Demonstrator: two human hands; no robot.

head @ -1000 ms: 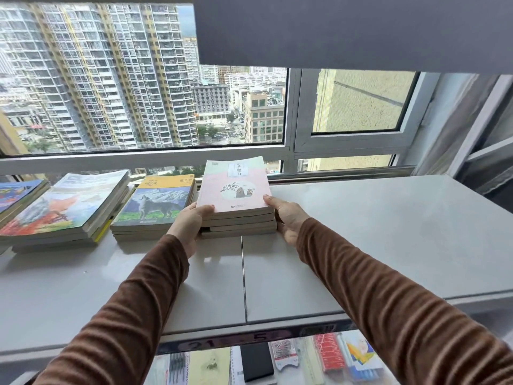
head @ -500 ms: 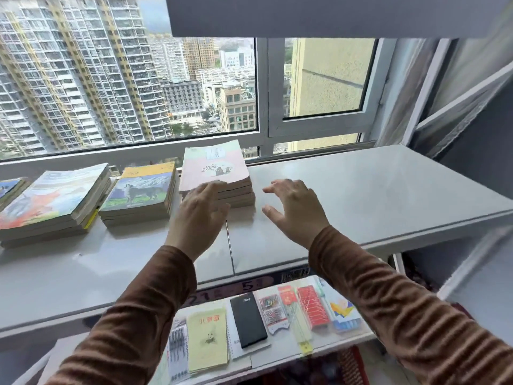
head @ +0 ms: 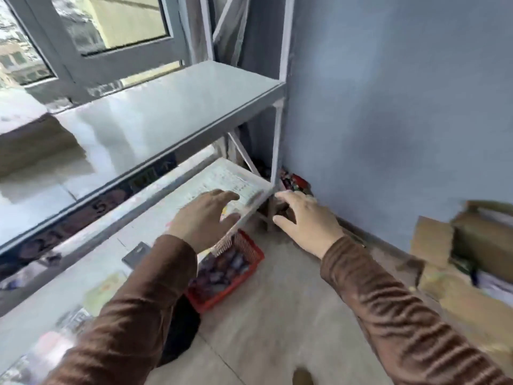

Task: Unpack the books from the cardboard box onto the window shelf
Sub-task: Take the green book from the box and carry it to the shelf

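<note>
The view is blurred by motion. My left hand [head: 204, 216] and my right hand [head: 306, 220] hang in the air over the end of the lower shelf, both with fingers spread and holding nothing. The grey window shelf [head: 172, 107] runs along the window at the upper left. A blurred stack of books [head: 30, 140] lies on it at the far left edge. The cardboard box [head: 472, 254] stands open on the floor at the right, with paper or books [head: 497, 287] showing inside.
A lower shelf [head: 133, 234] carries papers and small flat items. A red basket [head: 230, 273] sits on the floor below it. A grey-blue wall [head: 388, 107] closes the right side. Bare tiled floor [head: 277, 315] lies between the shelf and the box.
Both hands let go of the pink-covered book stack on the window shelf and drew back. My view swung right and down, bringing the floor and cardboard box into sight.
</note>
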